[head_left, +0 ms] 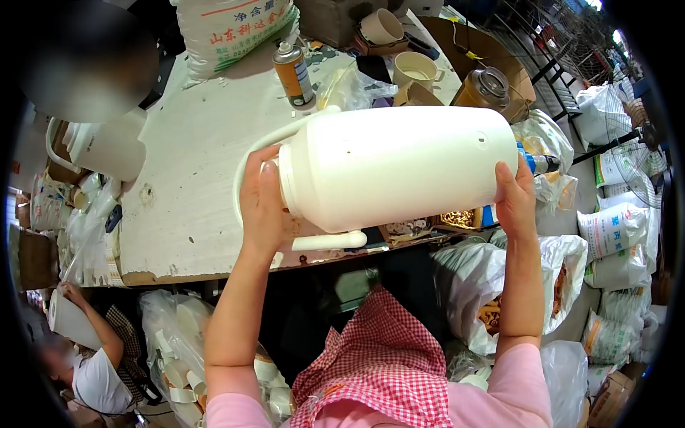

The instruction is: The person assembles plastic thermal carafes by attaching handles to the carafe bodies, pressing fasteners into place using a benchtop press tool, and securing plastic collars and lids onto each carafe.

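A large white thermos flask shell (pixel 399 167) lies sideways in the air over the table edge, held between both hands. My left hand (pixel 262 200) is closed round its narrower collar end, with the fingers partly hidden inside or behind the rim. At the wider base end, my right hand (pixel 515 196) grips with the thumb in front and fingers behind. A curved white handle (pixel 246 153) loops around the collar end, and one rounded tip shows below the shell. Whether the handle is joined to the shell I cannot tell.
On the worktable (pixel 178 221) stand a spray can (pixel 292 75), a printed sack (pixel 232 36) and a cream mug (pixel 416 69). A blue tool (pixel 539 162) is behind my right hand. Bags of parts (pixel 474 285) stand below right. Another person (pixel 100 364) holds a white shell at lower left.
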Action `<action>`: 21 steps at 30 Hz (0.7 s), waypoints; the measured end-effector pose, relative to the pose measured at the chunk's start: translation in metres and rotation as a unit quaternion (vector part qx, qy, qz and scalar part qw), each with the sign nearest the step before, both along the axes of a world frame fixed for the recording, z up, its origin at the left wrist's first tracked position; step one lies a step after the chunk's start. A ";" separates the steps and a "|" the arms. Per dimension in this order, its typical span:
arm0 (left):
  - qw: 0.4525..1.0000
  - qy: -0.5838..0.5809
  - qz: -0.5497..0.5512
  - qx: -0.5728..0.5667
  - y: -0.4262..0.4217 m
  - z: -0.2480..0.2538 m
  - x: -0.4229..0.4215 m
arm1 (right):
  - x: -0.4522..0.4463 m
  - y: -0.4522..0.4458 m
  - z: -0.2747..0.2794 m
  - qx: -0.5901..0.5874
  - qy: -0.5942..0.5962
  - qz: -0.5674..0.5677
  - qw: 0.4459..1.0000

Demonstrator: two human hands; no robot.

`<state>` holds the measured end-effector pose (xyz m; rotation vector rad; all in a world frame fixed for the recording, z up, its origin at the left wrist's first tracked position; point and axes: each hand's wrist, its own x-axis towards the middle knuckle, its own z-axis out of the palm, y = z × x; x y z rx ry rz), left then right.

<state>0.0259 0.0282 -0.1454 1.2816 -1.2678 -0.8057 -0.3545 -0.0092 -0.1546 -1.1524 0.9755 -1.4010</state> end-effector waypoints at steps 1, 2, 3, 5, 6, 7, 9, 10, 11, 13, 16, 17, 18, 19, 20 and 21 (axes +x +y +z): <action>1.000 -0.001 0.000 0.001 0.000 -0.002 -0.001 | -0.002 0.001 0.003 0.009 0.019 0.005 1.000; 1.000 -0.004 -0.005 0.007 0.002 -0.007 -0.002 | -0.001 0.003 0.005 0.020 0.037 0.011 0.999; 1.000 -0.006 -0.008 0.012 0.005 -0.010 -0.002 | 0.001 0.004 0.008 0.022 0.036 0.013 0.999; 0.996 -0.091 0.008 -0.014 0.001 -0.012 0.007 | 0.004 0.003 0.014 0.025 0.052 0.010 0.998; 0.984 -0.172 0.019 -0.031 0.002 -0.014 0.010 | 0.005 0.002 0.015 0.021 0.063 0.008 0.998; 0.984 -0.178 0.023 0.004 0.006 -0.001 0.009 | 0.005 0.000 0.015 0.024 0.078 0.000 0.997; 0.966 -0.214 0.058 -0.131 0.001 0.011 0.004 | 0.002 -0.002 0.018 0.033 0.074 0.037 0.996; 0.956 -0.248 0.040 -0.153 -0.003 0.028 -0.007 | 0.001 -0.003 0.017 0.013 0.113 0.016 0.993; 0.961 -0.238 -0.008 -0.143 -0.005 0.041 -0.021 | -0.004 -0.003 0.014 0.025 0.159 0.029 0.986; 0.923 -0.355 -0.047 -0.137 -0.009 0.044 -0.052 | -0.024 0.007 0.011 -0.005 0.219 0.008 0.976; 0.962 -0.238 -0.063 -0.117 -0.020 0.032 -0.051 | -0.127 0.066 0.008 -0.059 0.126 -0.036 0.990; 0.962 -0.242 -0.067 -0.110 -0.020 0.032 -0.052 | -0.164 0.102 0.011 0.023 0.080 -0.078 0.993; 0.961 -0.248 -0.069 -0.104 -0.020 0.033 -0.053 | -0.203 0.139 0.008 0.102 0.032 -0.118 0.987; 0.953 -0.276 -0.062 -0.108 -0.027 0.030 -0.043 | -0.234 0.172 0.001 0.168 0.042 -0.082 0.982; 0.955 -0.266 -0.076 -0.111 -0.029 0.027 -0.041 | -0.258 0.207 -0.017 0.230 0.043 -0.049 0.971; 0.959 -0.246 -0.097 -0.099 -0.032 0.026 -0.038 | -0.254 0.236 -0.039 0.348 0.132 -0.104 0.922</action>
